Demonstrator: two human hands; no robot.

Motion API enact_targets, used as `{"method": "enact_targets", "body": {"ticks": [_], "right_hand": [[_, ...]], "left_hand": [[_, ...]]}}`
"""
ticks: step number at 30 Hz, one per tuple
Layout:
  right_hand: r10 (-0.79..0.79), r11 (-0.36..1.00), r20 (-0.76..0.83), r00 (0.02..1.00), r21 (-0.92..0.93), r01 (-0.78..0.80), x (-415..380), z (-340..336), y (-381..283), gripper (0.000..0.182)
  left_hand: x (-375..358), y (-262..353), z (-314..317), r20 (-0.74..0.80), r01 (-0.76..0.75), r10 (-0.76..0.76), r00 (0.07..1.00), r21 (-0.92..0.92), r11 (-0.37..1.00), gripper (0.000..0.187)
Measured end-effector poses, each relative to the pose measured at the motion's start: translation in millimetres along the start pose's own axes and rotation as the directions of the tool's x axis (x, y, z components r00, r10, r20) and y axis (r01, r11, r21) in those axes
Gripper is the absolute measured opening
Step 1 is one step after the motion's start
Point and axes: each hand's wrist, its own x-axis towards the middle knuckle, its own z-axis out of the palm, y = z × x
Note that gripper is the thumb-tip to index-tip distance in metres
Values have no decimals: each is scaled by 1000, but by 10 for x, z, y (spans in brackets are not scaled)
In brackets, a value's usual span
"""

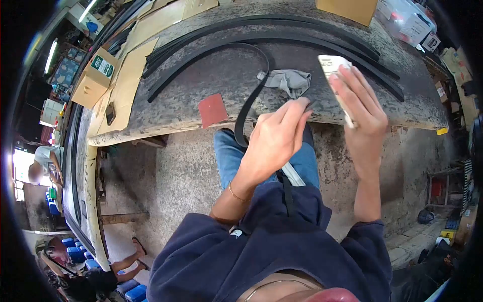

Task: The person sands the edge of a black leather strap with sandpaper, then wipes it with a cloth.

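Observation:
My left hand (276, 135) is closed over the table's front edge, fingertips pinched together on a black strip (246, 108). The strip loops down from the table and passes behind the hand; a dark bit of it shows by my fingertips. To the right, my right hand (361, 103) is raised with its fingers together, pressing a cream sheet with small printing (329, 65). Just beyond my left hand lies a crumpled grey cloth (289, 81). A reddish-brown square (213, 110), like sandpaper, lies to its left near the edge.
Several long black strips (201, 59) curve across the worn table (173, 110). Cardboard (132, 75), a small box (95, 75) and a phone (110, 113) are at the left. A clear plastic bin (410, 22) stands far right. Two other people are at the left.

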Motion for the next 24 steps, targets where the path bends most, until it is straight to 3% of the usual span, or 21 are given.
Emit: {"method": "enact_targets", "body": {"ticks": [2,4,5,6,8,10,12,14,15,16,18,20,22,24], "right_hand": [[-73,997,-64,995,-45,71,16,-23,-111,31],[-161,986,130,978,52,156,-39,-68,-288,31],[-154,987,70,986,-30,156,-31,42,-127,32],[6,982,175,985,-185,27,36,55,26,33],[76,997,90,993,4,-76,84,105,242,32],[-89,996,-7,996,-16,89,135,6,-168,31],[-174,985,107,979,33,171,68,18,-296,30],[-37,988,175,984,-138,62,56,192,68,30],[21,1000,133,991,-1,-21,134,200,160,36],[13,1000,119,993,-3,-12,131,193,124,36],[1,996,-27,1000,86,1,91,99,-116,43],[18,985,-48,999,172,-10,67,121,-218,47],[286,908,2,958,320,-271,15,182,-208,50],[270,905,-10,963,344,-250,-32,294,-137,55]], "left_hand": [[-9,-50,34,-36,-50,49,998,-32,998,16],[-47,-71,7,53,-14,14,998,7,1000,17],[-11,-69,12,14,-19,19,1000,-10,1000,17],[3,-48,18,-30,-20,19,999,-27,999,17],[-22,-35,14,-52,7,-11,999,-74,997,18],[2,-86,46,-79,-51,47,996,-50,997,17],[-13,-132,2,11,9,-9,1000,-23,1000,17],[-20,-164,30,-56,6,-8,998,-36,999,18],[-26,-164,15,-99,-7,0,995,-70,998,13],[6,-164,-17,-105,-21,14,994,-63,998,13],[-38,-112,-72,-32,219,-250,968,-382,898,14],[-33,-175,-112,20,247,-270,963,-469,848,25],[-17,-133,-181,36,306,-387,921,-680,667,24],[-16,-197,-221,42,325,-414,909,-692,645,32]]}}
